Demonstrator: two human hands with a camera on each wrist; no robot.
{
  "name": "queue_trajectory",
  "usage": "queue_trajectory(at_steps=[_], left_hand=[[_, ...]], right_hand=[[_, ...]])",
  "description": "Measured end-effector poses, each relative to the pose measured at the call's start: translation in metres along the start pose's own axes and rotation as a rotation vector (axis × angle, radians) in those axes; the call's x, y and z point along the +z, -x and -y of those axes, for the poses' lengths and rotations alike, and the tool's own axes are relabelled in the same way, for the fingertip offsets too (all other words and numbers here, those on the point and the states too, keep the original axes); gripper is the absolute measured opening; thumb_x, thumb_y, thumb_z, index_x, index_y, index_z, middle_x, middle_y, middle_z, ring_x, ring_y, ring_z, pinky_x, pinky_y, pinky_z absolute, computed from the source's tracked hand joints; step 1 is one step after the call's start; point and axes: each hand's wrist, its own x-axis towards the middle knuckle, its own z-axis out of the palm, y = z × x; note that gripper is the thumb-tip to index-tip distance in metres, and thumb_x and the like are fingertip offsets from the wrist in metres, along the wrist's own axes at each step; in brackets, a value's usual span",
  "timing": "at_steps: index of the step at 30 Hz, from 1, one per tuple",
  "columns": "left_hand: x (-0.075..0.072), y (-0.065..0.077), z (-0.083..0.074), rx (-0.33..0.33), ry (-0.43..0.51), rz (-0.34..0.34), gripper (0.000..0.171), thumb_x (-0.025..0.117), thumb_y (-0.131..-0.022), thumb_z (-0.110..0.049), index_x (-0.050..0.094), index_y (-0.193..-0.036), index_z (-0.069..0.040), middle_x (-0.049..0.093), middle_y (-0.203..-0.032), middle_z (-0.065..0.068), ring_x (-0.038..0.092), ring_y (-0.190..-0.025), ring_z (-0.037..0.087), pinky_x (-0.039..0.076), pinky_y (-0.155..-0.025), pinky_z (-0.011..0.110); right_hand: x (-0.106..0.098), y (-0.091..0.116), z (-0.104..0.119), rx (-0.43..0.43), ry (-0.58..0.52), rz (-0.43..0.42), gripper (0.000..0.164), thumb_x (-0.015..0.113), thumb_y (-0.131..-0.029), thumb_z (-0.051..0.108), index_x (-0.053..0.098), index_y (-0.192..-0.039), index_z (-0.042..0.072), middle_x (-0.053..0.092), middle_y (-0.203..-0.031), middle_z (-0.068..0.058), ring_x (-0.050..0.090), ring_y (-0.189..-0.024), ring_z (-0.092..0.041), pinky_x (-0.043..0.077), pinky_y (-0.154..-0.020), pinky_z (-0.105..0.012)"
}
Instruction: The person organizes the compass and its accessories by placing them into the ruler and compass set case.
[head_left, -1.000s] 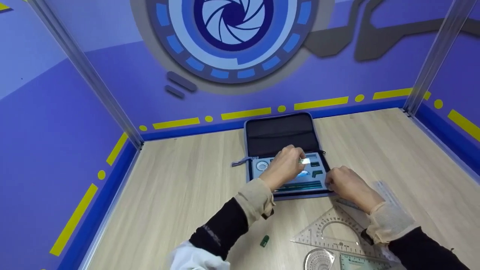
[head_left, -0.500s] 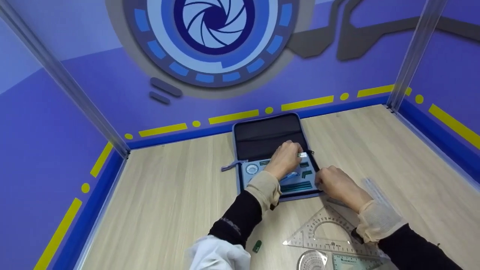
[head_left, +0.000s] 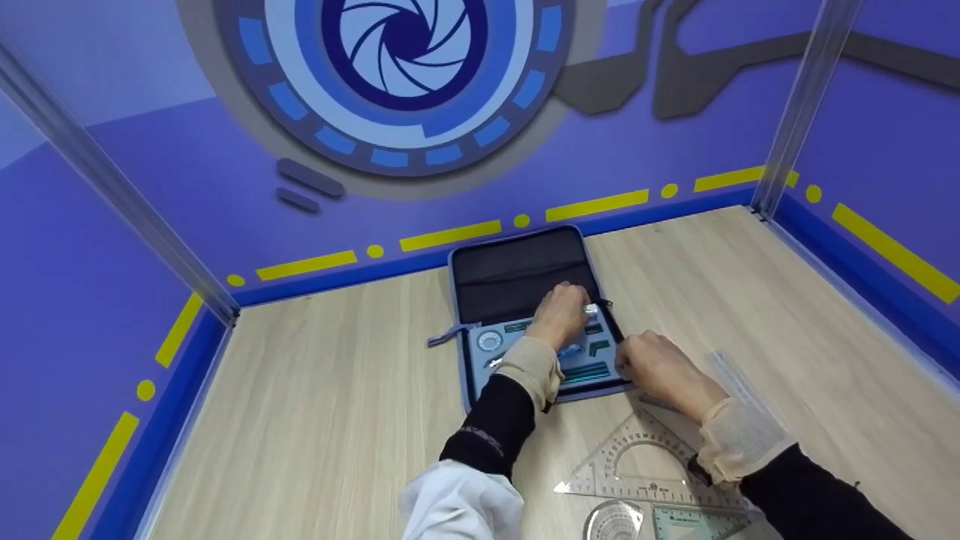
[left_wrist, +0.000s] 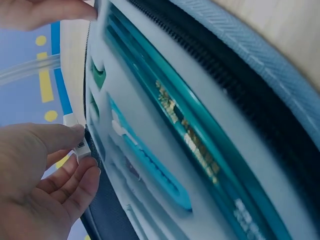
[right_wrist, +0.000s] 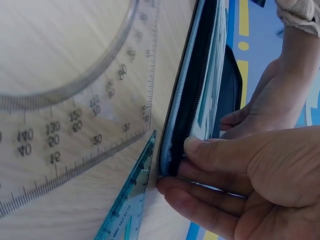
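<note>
An open zip case (head_left: 517, 274) lies near the back wall, its pale tray (head_left: 480, 365) of stationery facing up. Over the tray's back right part, my left hand (head_left: 561, 315) pinches a small white eraser (left_wrist: 81, 147) with dark print between thumb and fingers. My right hand (head_left: 664, 367) grips the case's right edge near the front corner, thumb on top and fingers outside. In the left wrist view, teal pencils (left_wrist: 165, 100) with gold lettering and a blue utility knife (left_wrist: 155, 167) lie in the tray. My left hand hides part of the tray in the head view.
In front of the case lie a large clear set square (head_left: 600, 476), a round protractor (head_left: 613, 521) and a green-tinted set square (head_left: 667, 517). A clear ruler (head_left: 731, 379) lies beyond my right forearm. A blue wall (head_left: 360, 217) stands right behind the case.
The head view has shifted, so everything sits further left in it. My left hand stays over the tray with the eraser. The small green piece on the table is now hidden by my left sleeve.
</note>
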Motion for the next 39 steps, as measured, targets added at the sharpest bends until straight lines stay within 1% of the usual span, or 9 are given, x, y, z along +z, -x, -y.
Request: queue_trajectory(at_steps=[4,11,17,22,25,27,32,34,39], left_hand=[[0.002,-0.003,0.003,-0.014,-0.022,-0.003,0.018,0.064,-0.096,-0.007,0.080,-0.094,-0.015,0.073,-0.107,0.004,0.070,-0.099,0.016,0.057,-0.086,0.029],[0.003,-0.004,0.005,-0.052,-0.030,0.020,0.017,0.065,-0.097,-0.008,0.080,-0.097,-0.016,0.073,-0.110,0.004,0.070,-0.101,0.016,0.057,-0.087,0.029],[0.003,-0.003,0.007,-0.063,-0.059,0.033,0.012,0.067,-0.097,-0.013,0.079,-0.096,-0.016,0.073,-0.111,0.004,0.070,-0.104,0.016,0.056,-0.089,0.030],[0.001,-0.001,0.008,-0.072,-0.064,0.050,0.015,0.065,-0.098,-0.011,0.079,-0.094,-0.016,0.073,-0.110,0.003,0.070,-0.103,0.016,0.056,-0.090,0.031],[-0.001,0.002,0.010,-0.069,-0.073,0.058,0.018,0.063,-0.099,-0.012,0.079,-0.097,-0.018,0.073,-0.111,0.001,0.070,-0.103,0.016,0.057,-0.088,0.032],[-0.003,0.004,0.012,-0.068,-0.077,0.057,0.017,0.063,-0.099,-0.014,0.079,-0.103,-0.019,0.073,-0.113,0.000,0.070,-0.104,0.016,0.057,-0.088,0.033],[-0.010,0.011,0.018,-0.054,-0.070,0.027,0.019,0.067,-0.098,-0.023,0.078,-0.115,-0.023,0.072,-0.118,-0.001,0.071,-0.107,0.020,0.058,-0.090,0.037],[-0.013,0.014,0.019,-0.041,-0.061,0.020,0.020,0.067,-0.099,-0.025,0.077,-0.115,-0.023,0.072,-0.117,-0.001,0.071,-0.108,0.020,0.058,-0.090,0.037],[-0.024,0.025,0.022,-0.004,-0.025,0.018,0.021,0.064,-0.100,-0.028,0.077,-0.116,-0.022,0.072,-0.115,-0.003,0.070,-0.107,0.018,0.057,-0.089,0.036]], right_hand=[[0.002,0.001,0.002,-0.050,0.022,-0.055,0.016,0.070,-0.077,-0.012,0.076,-0.078,0.003,0.073,-0.076,-0.009,0.067,-0.067,-0.021,0.056,-0.063,-0.040],[0.003,-0.001,0.004,-0.042,0.025,-0.036,0.018,0.068,-0.078,-0.012,0.078,-0.083,0.002,0.076,-0.081,-0.011,0.071,-0.073,-0.027,0.059,-0.068,-0.043],[0.003,-0.003,0.006,-0.027,0.007,-0.018,0.018,0.067,-0.078,-0.011,0.078,-0.081,0.003,0.075,-0.078,-0.009,0.068,-0.068,-0.023,0.057,-0.065,-0.042],[0.003,-0.003,0.007,-0.027,-0.004,-0.013,0.017,0.067,-0.078,-0.011,0.077,-0.079,0.004,0.073,-0.076,-0.008,0.065,-0.066,-0.022,0.056,-0.063,-0.041],[0.003,-0.002,0.007,-0.015,-0.005,-0.009,0.016,0.068,-0.077,-0.010,0.077,-0.079,0.003,0.073,-0.077,-0.009,0.065,-0.067,-0.021,0.056,-0.064,-0.041],[0.002,-0.002,0.008,-0.003,-0.006,0.000,0.016,0.068,-0.078,-0.010,0.077,-0.079,0.003,0.072,-0.077,-0.009,0.064,-0.067,-0.020,0.056,-0.063,-0.040],[0.002,-0.001,0.004,-0.026,0.010,-0.001,0.015,0.068,-0.079,-0.011,0.076,-0.079,0.002,0.072,-0.076,-0.008,0.063,-0.066,-0.019,0.055,-0.062,-0.039],[0.001,0.000,0.002,-0.031,0.012,0.000,0.016,0.068,-0.079,-0.011,0.077,-0.080,0.002,0.073,-0.077,-0.009,0.065,-0.067,-0.020,0.056,-0.063,-0.039],[-0.002,-0.001,-0.001,0.012,-0.004,0.022,0.017,0.067,-0.078,-0.011,0.077,-0.082,0.002,0.074,-0.079,-0.010,0.066,-0.068,-0.020,0.057,-0.064,-0.040]])
